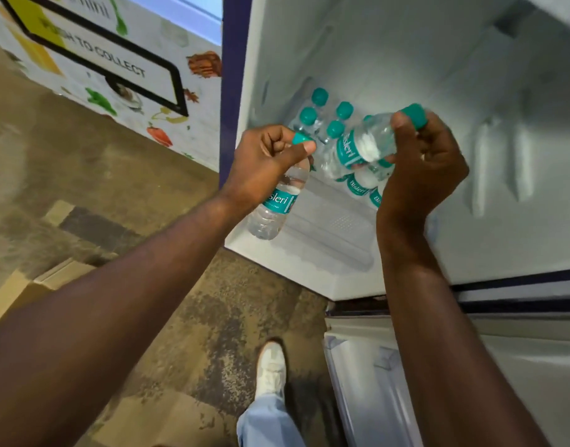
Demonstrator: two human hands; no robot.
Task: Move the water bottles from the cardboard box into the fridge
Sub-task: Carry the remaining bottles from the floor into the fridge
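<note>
Head view. Both arms reach into the open fridge (406, 75), a white compartment with a dark blue frame.

The left hand (264, 166) is closed round the neck of one water bottle (274, 204), just below its teal cap. This bottle hangs tilted over the front left edge of the fridge floor, base towards the floor of the room.

The right hand (419, 162) grips a cluster of bottles (357, 150) by their necks. At least three labelled bodies are visible; the exact number cannot be told. One teal cap projects above the fingers.

Standing bottles (322, 117) occupy the rear left corner of the fridge floor. Four teal caps can be counted; a fifth is partly hidden behind the held cluster.

The cardboard box (35, 285) lies on the concrete floor at the left edge. One white shoe (272, 369) and one denim trouser leg are visible below. A printed machine panel (115, 59) stands left of the fridge.
</note>
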